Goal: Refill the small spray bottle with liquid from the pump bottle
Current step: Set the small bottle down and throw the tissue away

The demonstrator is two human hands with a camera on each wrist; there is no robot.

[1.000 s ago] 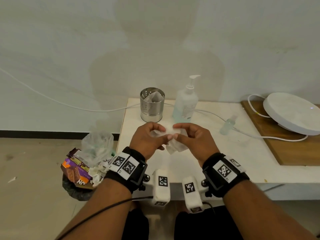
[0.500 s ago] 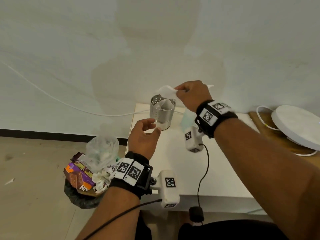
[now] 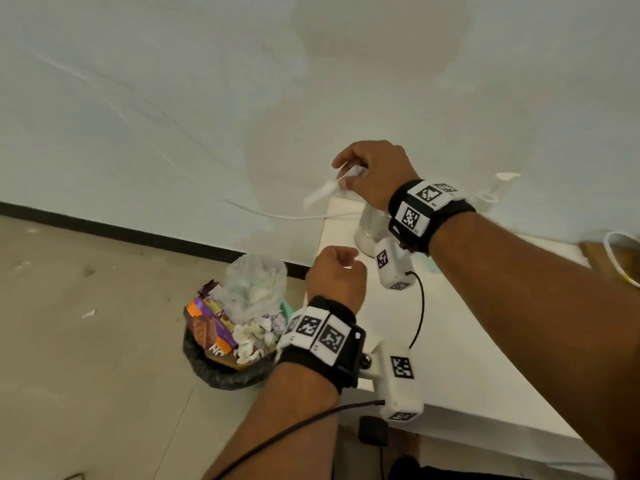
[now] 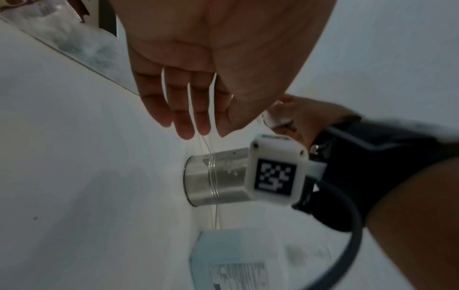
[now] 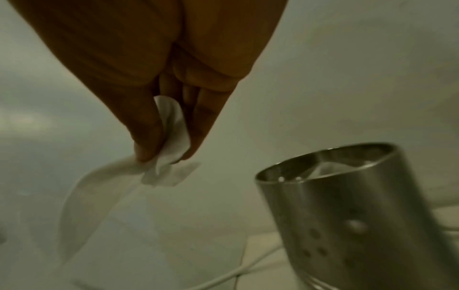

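Note:
My right hand (image 3: 348, 176) pinches a crumpled white tissue (image 3: 320, 195) between thumb and fingers, in the air just past the table's back left corner. The right wrist view shows that pinch (image 5: 164, 157) on the tissue (image 5: 171, 125) plainly. My left hand (image 3: 346, 261) hovers lower over the table's left edge and holds nothing; its fingers (image 4: 183, 117) hang relaxed. The pump bottle's white nozzle (image 3: 504, 180) peeks out behind my right wrist, and its labelled body (image 4: 238, 261) appears in the left wrist view. The small spray bottle is out of view.
A perforated metal cup (image 3: 372, 226) with a tissue inside (image 5: 347, 206) stands at the back left of the white table (image 3: 467, 358). A full bin (image 3: 235, 341) sits on the floor left of the table. A white cable (image 3: 277, 213) runs along the wall.
Both hands held the tissue over the table a second ago. The left hand let go, and the right hand has carried the tissue up and leftward past the cup. The view swung left.

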